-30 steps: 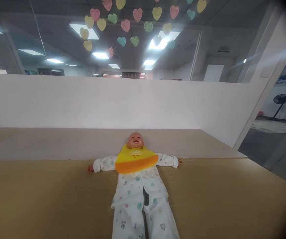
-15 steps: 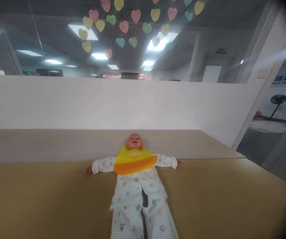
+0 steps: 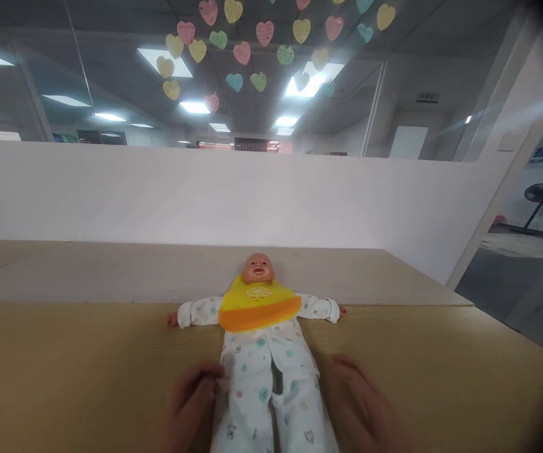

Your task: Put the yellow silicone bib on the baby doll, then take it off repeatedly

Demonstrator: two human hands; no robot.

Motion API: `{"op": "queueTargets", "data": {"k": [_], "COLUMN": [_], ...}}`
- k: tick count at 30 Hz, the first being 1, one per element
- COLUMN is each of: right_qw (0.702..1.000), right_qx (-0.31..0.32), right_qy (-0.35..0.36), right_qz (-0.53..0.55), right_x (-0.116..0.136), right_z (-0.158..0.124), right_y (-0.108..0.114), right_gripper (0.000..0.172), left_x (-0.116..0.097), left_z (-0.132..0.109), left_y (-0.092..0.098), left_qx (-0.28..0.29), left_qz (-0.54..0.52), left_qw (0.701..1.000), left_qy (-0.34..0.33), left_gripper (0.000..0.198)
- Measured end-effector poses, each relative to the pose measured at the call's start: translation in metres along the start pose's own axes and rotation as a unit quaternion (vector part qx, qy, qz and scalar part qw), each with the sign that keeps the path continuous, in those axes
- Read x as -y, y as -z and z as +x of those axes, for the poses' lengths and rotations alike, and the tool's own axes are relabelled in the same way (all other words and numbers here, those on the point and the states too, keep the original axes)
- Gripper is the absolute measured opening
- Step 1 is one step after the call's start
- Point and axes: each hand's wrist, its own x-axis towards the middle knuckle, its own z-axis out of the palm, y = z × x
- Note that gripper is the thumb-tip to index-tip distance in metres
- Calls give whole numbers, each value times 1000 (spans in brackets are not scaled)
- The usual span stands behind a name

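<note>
Left hand point(image 3: 189, 402), head view: it sits low in the frame with its fingertips at the edge of the doll's white printed trousers, at hip level. Motion blur prevents me from telling whether the fingers pinch the cloth or only touch it. Right hand point(image 3: 360, 402): fingers extended and apart, holding nothing, just beside the opposite trouser leg. Both hands flank the baby doll with a hard flesh-coloured head and a white patterned cloth suit point(image 3: 264, 352), which lies face up, arms spread, lengthwise on the tan wooden tabletop point(image 3: 63, 365), head toward the white partition wall point(image 3: 158, 189). Handling assessment: I judge the doll light, with a limp, soft body and loose garments that will slide over it, so cloth alone is a poor hold. The head looks rigid and smooth. I rate the torso under the arms as the firmest hold. Across the chest lies a yellow bib with an orange lower band point(image 3: 258, 305), which looks like flexible silicone. The band may be a catch pocket, and I cannot tell whether it holds anything. No other container appears in this view. Coloured paper hearts point(image 3: 233, 47) hang overhead.
</note>
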Motion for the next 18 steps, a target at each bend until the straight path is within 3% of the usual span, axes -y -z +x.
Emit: {"op": "queueTargets", "data": {"k": [8, 11, 14, 18], "right_qw": [994, 979, 943, 891], "right_qx": [-69, -62, -1, 149], "right_qy": [-19, -92, -193, -266], "right_qz": [79, 171, 271, 337], "right_x": [-1, -4, -7, -16], "right_z": [136, 191, 238, 276], "right_y": [-30, -42, -60, -92], "right_gripper": [35, 32, 33, 35], "left_x": [-27, -35, -39, -34], "left_z": [131, 177, 216, 250], "left_y": [-15, -31, -56, -88], "left_qx": [-19, -14, 14, 79], "left_qz": [-39, -131, -179, -180], "left_qw": [996, 991, 981, 970], "left_qy": [-76, -33, 73, 141], "left_gripper": [18, 30, 37, 53]}}
